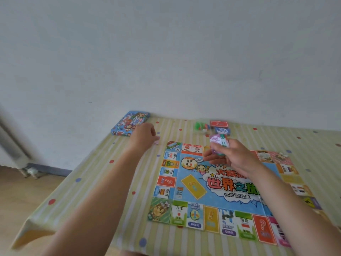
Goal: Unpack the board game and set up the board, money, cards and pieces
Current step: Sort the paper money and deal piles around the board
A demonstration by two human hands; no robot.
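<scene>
The colourful game board [217, 191] lies unfolded on the table. Above its far edge my right hand [234, 156] grips a stack of play money [219, 142] with a purple note on top. My left hand [144, 136] hovers low over the tablecloth left of the board, fingers curled loosely; something small and pale [156, 142] shows at its fingertips, too blurred to identify. The blue game box [130, 123] lies at the far left by the wall. A red card deck [219, 124], a blue card pack [222, 130] and green and coloured pieces [201, 126] sit beyond the board.
The table has a striped yellow-green cloth with dots [110, 182] and stands against a white wall. Its left edge drops to a wooden floor [27, 187]. A small item [282, 155] rests on the board's far right corner.
</scene>
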